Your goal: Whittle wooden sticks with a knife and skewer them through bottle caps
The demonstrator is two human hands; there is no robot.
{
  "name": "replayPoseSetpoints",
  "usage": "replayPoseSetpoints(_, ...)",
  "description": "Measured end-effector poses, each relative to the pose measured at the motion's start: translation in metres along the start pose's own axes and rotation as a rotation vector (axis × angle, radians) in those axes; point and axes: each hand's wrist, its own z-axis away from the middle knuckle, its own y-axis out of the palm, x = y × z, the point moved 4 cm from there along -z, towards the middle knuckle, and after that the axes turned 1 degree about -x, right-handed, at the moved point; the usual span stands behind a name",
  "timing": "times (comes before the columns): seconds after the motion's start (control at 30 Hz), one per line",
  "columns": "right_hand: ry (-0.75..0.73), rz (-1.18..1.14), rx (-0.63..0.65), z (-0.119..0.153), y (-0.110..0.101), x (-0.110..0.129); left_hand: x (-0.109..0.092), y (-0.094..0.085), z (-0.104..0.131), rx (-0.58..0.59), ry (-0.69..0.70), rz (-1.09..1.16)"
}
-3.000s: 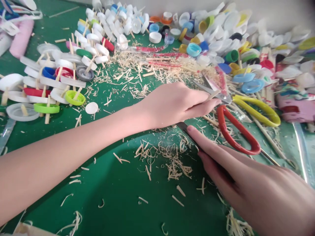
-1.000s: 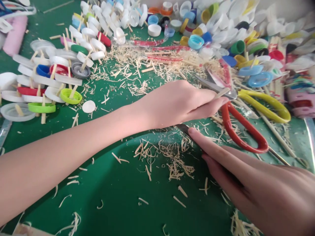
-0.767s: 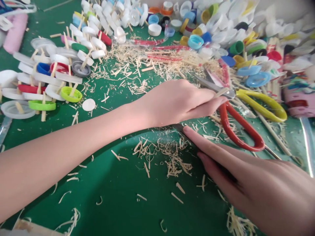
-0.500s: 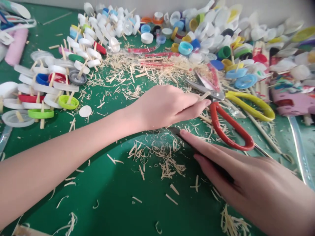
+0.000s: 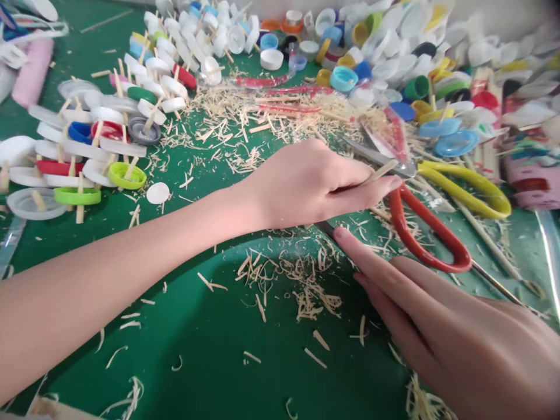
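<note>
My left hand (image 5: 324,181) is closed on a thin wooden stick (image 5: 381,172), whose pale end pokes out between thumb and finger. My right hand (image 5: 433,309) grips a dark knife (image 5: 335,233), forefinger laid along it. The knife's front part passes under my left hand, so its tip and any contact with the stick are hidden. Curled wood shavings (image 5: 306,286) lie on the green table (image 5: 210,361) below both hands. Just right of my left fingertips rest scissors (image 5: 431,230) with one red and one yellow handle.
On the left stand several bottle caps (image 5: 77,196) with short sticks through them. Loose caps (image 5: 343,79) are heaped along the back and right. A pink case (image 5: 534,181) sits at the far right, and a white disc (image 5: 158,193) lies left of my forearm.
The knife has slid further beneath my left hand, so less of its blade shows. The whole view has shifted slightly, moving the surroundings rightward. Both hands keep their hold.
</note>
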Motion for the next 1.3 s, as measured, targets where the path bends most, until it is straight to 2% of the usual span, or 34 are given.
replayPoseSetpoints(0.37,-0.066,-0.026,-0.035,-0.016,-0.003,0.002,0.0,0.001,-0.001,0.029,0.007,0.001)
replayPoseSetpoints(0.7,-0.079,-0.133,0.032,-0.024,-0.006,-0.001,0.001,0.004,0.001,-0.01,0.038,0.01)
replayPoseSetpoints(1.1,-0.085,-0.072,0.021,-0.005,-0.002,-0.002,0.003,0.003,0.001,0.002,0.041,-0.026)
replayPoseSetpoints(1.3,-0.072,-0.081,-0.011,-0.003,-0.002,-0.004,0.005,0.001,0.001,-0.003,-0.018,0.017)
